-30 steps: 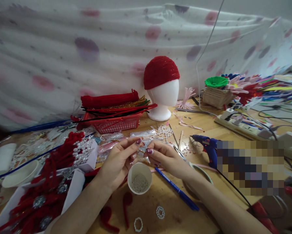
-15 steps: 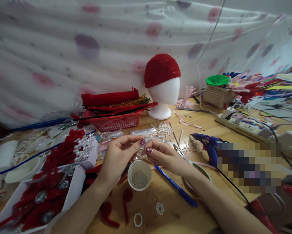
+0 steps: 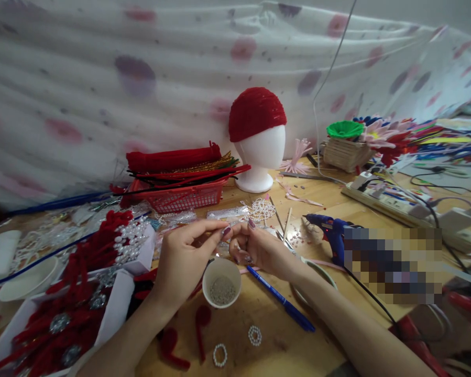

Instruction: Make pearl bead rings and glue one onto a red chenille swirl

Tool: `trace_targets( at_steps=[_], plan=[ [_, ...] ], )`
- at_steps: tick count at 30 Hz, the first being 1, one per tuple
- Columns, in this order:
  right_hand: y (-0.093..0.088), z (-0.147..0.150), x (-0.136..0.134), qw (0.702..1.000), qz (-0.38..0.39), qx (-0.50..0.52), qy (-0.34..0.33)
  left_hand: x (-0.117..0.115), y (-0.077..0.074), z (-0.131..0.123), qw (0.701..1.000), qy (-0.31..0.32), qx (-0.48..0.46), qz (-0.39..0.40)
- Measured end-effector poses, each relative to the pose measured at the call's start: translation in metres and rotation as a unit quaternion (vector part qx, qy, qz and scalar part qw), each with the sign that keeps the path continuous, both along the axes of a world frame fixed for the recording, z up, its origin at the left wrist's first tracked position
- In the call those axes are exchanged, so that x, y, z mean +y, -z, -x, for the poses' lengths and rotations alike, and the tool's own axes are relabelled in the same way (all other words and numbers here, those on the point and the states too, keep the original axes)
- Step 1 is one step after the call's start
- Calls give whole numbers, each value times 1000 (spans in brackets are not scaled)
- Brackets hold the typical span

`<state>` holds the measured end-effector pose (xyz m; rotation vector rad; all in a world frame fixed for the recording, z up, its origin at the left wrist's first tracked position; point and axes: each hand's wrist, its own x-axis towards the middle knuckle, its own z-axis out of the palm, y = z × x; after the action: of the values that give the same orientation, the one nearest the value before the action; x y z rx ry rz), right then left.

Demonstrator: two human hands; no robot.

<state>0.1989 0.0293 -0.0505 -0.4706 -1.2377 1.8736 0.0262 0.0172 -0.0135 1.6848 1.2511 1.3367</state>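
In the head view, a white bead ring (image 3: 214,356) and a bead cluster (image 3: 250,335) on the table (image 3: 278,361) both look done. The left hand (image 3: 186,256) pinches and the right hand (image 3: 264,252) curls beside it, just past the cup (image 3: 222,266) of tiny bits (image 3: 222,291); anything held between them is too small to tell, so what is left cannot be told.
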Motion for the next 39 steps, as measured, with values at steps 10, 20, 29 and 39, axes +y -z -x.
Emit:
trace_targets(
  at_steps=[10, 20, 29, 39],
  plan=[
    [3, -3, 1, 999, 51, -1, -9, 2, 3, 2, 998, -29, 31, -47],
    [-3, -2, -1, 999, 26, -26, 8, 3, 8, 4, 990, -40, 114, -73],
    [-3, 0, -8, 989, -76, -90, 95, 11, 5, -3, 920, 64, -297, 249],
    [-4, 2, -10, 981, -130, -74, 121, 9, 8, -9, 811, 127, -453, 349]
  ],
)
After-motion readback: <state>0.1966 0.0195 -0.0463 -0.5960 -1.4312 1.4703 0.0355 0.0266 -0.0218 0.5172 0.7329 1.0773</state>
